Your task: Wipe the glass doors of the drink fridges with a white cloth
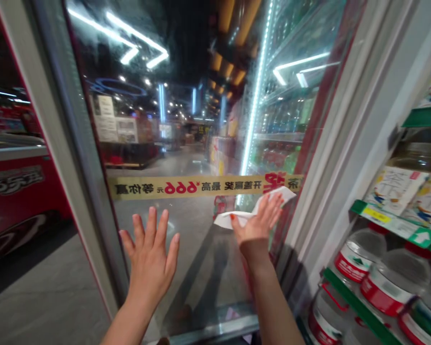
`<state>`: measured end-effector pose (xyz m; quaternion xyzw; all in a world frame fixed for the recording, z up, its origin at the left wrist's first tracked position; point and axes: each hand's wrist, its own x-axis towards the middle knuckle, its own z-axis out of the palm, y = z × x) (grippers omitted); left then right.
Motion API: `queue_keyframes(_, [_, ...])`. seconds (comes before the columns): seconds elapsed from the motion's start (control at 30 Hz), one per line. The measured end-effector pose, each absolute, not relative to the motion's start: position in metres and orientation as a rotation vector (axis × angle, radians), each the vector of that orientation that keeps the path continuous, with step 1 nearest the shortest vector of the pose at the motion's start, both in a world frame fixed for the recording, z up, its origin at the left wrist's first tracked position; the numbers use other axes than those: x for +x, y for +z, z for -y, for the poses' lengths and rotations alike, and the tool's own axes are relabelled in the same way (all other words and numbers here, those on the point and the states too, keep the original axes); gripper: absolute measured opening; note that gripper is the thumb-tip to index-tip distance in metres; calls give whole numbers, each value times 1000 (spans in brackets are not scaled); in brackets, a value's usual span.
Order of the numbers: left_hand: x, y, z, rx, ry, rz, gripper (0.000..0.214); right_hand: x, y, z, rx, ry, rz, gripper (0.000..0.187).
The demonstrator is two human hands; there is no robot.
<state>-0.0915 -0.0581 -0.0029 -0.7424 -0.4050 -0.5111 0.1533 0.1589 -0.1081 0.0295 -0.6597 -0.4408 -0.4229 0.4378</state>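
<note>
- A white cloth [237, 219] is held against the glass door [194, 268] of a drinks fridge, near the door's right edge, under the right hand [256, 225].
- The fingers [269, 211] of this hand are a little spread; the cloth is pressed by the palm and is not pinched.
- The left hand [149, 258] is placed on the glass, left of the cloth, with fingers widely spread and nothing held.
- A yellow printed strip [201, 188] is stuck across the door, just above both hands.
- Water bottles [359, 256] are standing on green-edged shelves right of the door.
- A red cabinet [17, 201] is seen left of the door.
</note>
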Motion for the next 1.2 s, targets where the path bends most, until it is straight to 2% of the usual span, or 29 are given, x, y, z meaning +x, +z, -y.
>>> queue_keyframes(0.1, [-93, -7, 53, -2110, -1471, 1134, 94, 149, -2, 119, -1662, -973, 1015, 94])
queue_keyframes(0.17, [-92, -9, 52, -2119, -1480, 1112, 95, 116, -22, 117, -1657, -975, 1105, 96])
queue_keyframes(0.23, [-95, -9, 53, -2136, -1484, 1098, 91, 83, -17, 106, -1634, -1034, 1320, 103])
queue_keyframes(0.33, [-103, -5, 51, -2152, -1508, 1071, 86, 76, 29, 87, -1580, -1124, 1542, 107])
queue_keyframes(0.43, [-109, 1, 44, -2101, -1548, 1047, 87, 114, 60, 88, -1609, -1132, 1353, 108])
queue_keyframes(0.57, [-108, 6, 37, -1990, -1552, 999, 90, 124, 13, 102, -1669, -1058, 1116, 102])
queue_keyframes(0.67, [-110, 6, 37, -2002, -1530, 945, 89, 83, -19, 97, -1647, -1114, 1377, 108])
queue_keyframes(0.8, [-124, 3, 39, -2071, -1593, 890, 83, 56, 26, 78, -1518, -1195, 1641, 111])
queue_keyframes(0.9, [-133, 1, 39, -2060, -1632, 918, 82, 80, 57, 76, -1595, -1129, 1433, 112])
queue_keyframes(1.0, [-134, -1, 37, -2052, -1589, 900, 81, 86, 34, 80, -1599, -1118, 1231, 113])
queue_keyframes(1.1, [-132, -2, 33, -2045, -1540, 853, 81, 49, 1, 74, -1535, -1166, 1407, 109])
queue_keyframes(1.2, [-133, -2, 30, -2041, -1551, 850, 81, 9, 21, 61, -1460, -1172, 1681, 99])
